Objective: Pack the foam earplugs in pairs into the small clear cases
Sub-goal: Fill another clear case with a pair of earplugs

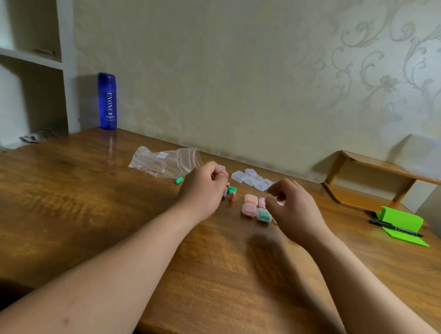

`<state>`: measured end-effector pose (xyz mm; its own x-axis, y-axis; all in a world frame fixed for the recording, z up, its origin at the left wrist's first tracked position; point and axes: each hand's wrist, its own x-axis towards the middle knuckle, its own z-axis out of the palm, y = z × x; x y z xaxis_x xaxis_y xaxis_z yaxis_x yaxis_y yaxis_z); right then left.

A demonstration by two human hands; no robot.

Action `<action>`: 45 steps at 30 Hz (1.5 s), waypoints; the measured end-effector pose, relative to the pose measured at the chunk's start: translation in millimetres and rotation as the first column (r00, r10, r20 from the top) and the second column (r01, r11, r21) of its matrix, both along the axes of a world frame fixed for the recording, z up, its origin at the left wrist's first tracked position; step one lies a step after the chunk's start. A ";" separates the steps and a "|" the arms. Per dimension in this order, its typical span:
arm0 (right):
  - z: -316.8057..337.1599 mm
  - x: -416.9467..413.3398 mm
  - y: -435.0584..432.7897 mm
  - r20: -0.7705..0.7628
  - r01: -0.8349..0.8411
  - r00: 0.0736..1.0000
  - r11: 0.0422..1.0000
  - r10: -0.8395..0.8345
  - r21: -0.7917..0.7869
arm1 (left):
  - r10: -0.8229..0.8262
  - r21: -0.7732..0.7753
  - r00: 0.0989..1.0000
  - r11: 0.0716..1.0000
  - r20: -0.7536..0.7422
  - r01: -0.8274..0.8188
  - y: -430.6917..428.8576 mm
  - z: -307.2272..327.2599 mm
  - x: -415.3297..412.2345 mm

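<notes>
Blue ENONE bottle (107, 101) far left against the wall. Clear zip bag (164, 162) flat on wooden desk (86, 211), stray green earplug (179, 180) just beside it. Left hand (203, 188) curled over loose earplugs (231, 192); grip impossible to judge. Clear cases (251, 179) clustered behind. Filled cases (253, 210) in a block, partly under right hand (293, 208), fingers bent, blurred, hold unclear. Green stand (401, 220) with pen (396, 231) far right.

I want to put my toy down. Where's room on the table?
Bare wood: left of the left hand, this side of the blue bottle and plastic bag; between the forearms. Crowded: earplugs and cases between it and the right hand.
</notes>
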<state>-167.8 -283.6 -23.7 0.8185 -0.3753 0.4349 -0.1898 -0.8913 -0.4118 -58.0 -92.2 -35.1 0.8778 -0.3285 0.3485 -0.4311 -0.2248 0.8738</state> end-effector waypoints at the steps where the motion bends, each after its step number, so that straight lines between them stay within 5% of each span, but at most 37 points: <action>1: 3.6 13.4 3.9 -0.009 -0.014 1.000 1.000 0.014 -0.005 | 0.021 -0.018 1.000 1.000 -0.004 -0.021 -0.7 2.0 5.2; 19: 5.1 239.7 5.5 -0.433 -0.156 0.900 0.964 0.049 -0.215 | 0.272 -0.144 0.961 0.954 0.047 -0.263 1.7 -15.5 42.5; 26: 1.2 246.2 10.6 -0.340 -0.131 0.939 0.974 0.061 -0.187 | 0.299 -0.125 0.953 0.949 0.049 -0.291 3.4 -14.6 49.7; 32: 34.3 186.9 22.0 -0.065 -0.210 0.970 0.943 0.233 0.258 | 0.282 -0.108 0.959 0.954 0.004 -0.280 7.7 -14.2 54.5; 38: 30.9 93.8 39.4 0.140 -0.308 0.950 0.753 0.280 0.581 | -0.035 -0.119 0.993 0.993 -0.111 0.022 4.5 -15.7 28.4; 45: -0.5 47.2 52.7 0.241 -0.322 0.943 0.454 0.228 0.831 | -0.287 -0.273 0.915 0.939 -0.282 0.210 8.4 -10.9 -13.8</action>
<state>-120.6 -230.9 -24.2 0.9278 -0.3585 0.1037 0.0750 -0.0929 -0.9928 -71.8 -83.8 -45.9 0.8545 -0.4934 0.1624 -0.1416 0.0795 0.9867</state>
